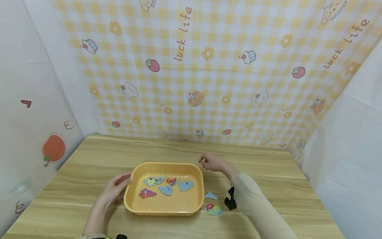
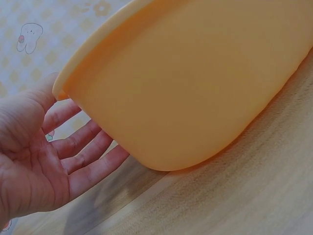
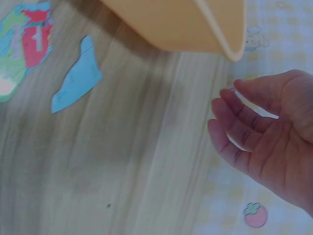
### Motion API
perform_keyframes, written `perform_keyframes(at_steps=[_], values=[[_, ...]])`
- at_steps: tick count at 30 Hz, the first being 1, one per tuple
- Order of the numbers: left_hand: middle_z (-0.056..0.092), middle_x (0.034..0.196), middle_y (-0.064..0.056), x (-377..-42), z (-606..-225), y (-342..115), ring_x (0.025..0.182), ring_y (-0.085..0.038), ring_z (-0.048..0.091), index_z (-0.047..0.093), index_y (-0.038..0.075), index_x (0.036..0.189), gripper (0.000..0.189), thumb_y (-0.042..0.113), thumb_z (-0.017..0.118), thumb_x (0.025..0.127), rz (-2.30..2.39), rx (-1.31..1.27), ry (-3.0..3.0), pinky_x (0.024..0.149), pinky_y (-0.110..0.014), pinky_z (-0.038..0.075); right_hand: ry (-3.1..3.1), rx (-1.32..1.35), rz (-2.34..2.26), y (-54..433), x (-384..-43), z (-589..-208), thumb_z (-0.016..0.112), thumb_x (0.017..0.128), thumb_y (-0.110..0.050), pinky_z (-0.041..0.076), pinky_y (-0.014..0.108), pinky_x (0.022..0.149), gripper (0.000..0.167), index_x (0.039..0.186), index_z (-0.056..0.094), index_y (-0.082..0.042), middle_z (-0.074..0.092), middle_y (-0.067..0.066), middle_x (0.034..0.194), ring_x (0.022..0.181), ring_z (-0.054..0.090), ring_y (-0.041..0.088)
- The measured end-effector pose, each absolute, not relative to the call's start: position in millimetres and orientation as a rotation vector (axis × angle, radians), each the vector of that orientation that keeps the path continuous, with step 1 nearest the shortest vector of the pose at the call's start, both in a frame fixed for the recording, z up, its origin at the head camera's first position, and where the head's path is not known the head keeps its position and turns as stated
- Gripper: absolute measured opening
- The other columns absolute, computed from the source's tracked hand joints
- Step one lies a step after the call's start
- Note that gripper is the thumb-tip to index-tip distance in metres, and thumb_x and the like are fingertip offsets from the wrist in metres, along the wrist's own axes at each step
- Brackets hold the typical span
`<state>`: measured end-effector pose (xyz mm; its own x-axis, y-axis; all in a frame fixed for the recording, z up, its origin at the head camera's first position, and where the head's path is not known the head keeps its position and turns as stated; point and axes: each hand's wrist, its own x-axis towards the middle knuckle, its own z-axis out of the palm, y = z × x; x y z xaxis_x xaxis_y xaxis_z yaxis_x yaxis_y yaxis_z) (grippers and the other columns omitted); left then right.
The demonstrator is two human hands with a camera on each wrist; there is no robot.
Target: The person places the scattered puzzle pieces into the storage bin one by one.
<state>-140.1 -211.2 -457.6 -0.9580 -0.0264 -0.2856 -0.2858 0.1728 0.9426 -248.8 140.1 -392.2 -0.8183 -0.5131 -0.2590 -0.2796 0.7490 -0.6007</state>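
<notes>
A yellow plastic tray [image 1: 164,204] stands on the table. My left hand [image 1: 114,189] holds it at the left side, thumb at the rim and fingers along the outer wall [image 2: 171,98]. Inside lie several flat, irregular map puzzle pieces: a red-purple piece [image 1: 147,193], a yellow-blue piece [image 1: 154,180], a small red piece [image 1: 171,181] and blue pieces [image 1: 185,186]. My right hand [image 1: 213,162] hovers past the tray's far right corner, fingers loosely bent and nothing between them [image 3: 264,122].
Right of the tray, a small blue puzzle piece [image 1: 210,195] and a red-green puzzle piece [image 1: 213,209] lie on the wooden table [image 1: 268,186]. A black wrist camera mount [image 1: 230,199] sits at the right sleeve. Behind the table hangs a checked yellow cloth [image 1: 209,79].
</notes>
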Motion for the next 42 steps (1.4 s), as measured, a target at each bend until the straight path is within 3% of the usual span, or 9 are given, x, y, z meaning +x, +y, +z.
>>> perform_keyframes(at_steps=[5, 11, 22, 33, 42], values=[[0.038, 0.138, -0.028, -140, -458, -211, 0.093, -0.015, 0.062, 0.033, -0.003, 0.136, 0.055, 0.026, 0.052, 0.093, 1.855, -0.299, 2.255, 0.076, -0.036, 0.058, 2.531, -0.537, -0.71, 148, -243, -401, 0.052, 0.09, -0.006, 0.045, 0.021, 0.054, 0.015, 0.103, 0.058, -0.002, 0.061, 0.012, 0.085, 0.069, 0.056, 0.021], [0.038, 0.138, -0.028, -141, -458, -211, 0.092, -0.014, 0.062, 0.033, -0.004, 0.136, 0.055, 0.025, 0.052, 0.093, 1.865, -0.301, 2.248, 0.076, -0.036, 0.058, 2.534, -0.534, -0.651, 153, -237, -411, 0.059, 0.084, -0.008, 0.05, 0.026, 0.065, 0.01, 0.094, 0.06, -0.008, 0.063, 0.008, 0.093, 0.079, 0.056, 0.016], [0.039, 0.138, -0.028, -141, -459, -211, 0.092, -0.013, 0.062, 0.033, -0.004, 0.137, 0.057, 0.026, 0.052, 0.093, 1.87, -0.314, 2.24, 0.076, -0.035, 0.058, 2.38, -0.574, -0.75, 161, -228, -429, 0.075, 0.068, 0.002, 0.04, 0.017, 0.056, 0.027, 0.089, 0.058, -0.001, 0.057, 0.009, 0.075, 0.065, 0.047, 0.011], [0.037, 0.139, -0.027, -142, -457, -213, 0.094, -0.013, 0.061, 0.033, -0.002, 0.137, 0.059, 0.029, 0.054, 0.092, 1.863, -0.296, 2.243, 0.079, -0.037, 0.057, 2.351, -0.479, -0.728, 162, -216, -431, 0.079, 0.064, 0.0, 0.042, 0.021, 0.061, 0.028, 0.085, 0.061, -0.001, 0.058, 0.008, 0.078, 0.07, 0.047, 0.014], [0.038, 0.139, -0.027, -141, -458, -212, 0.093, -0.013, 0.062, 0.033, -0.003, 0.137, 0.057, 0.027, 0.053, 0.092, 1.874, -0.311, 2.231, 0.078, -0.036, 0.057, 2.378, -0.548, -0.704, 160, -210, -432, 0.078, 0.063, 0.006, 0.044, 0.021, 0.055, 0.03, 0.083, 0.058, 0.0, 0.058, 0.008, 0.074, 0.065, 0.048, 0.013]])
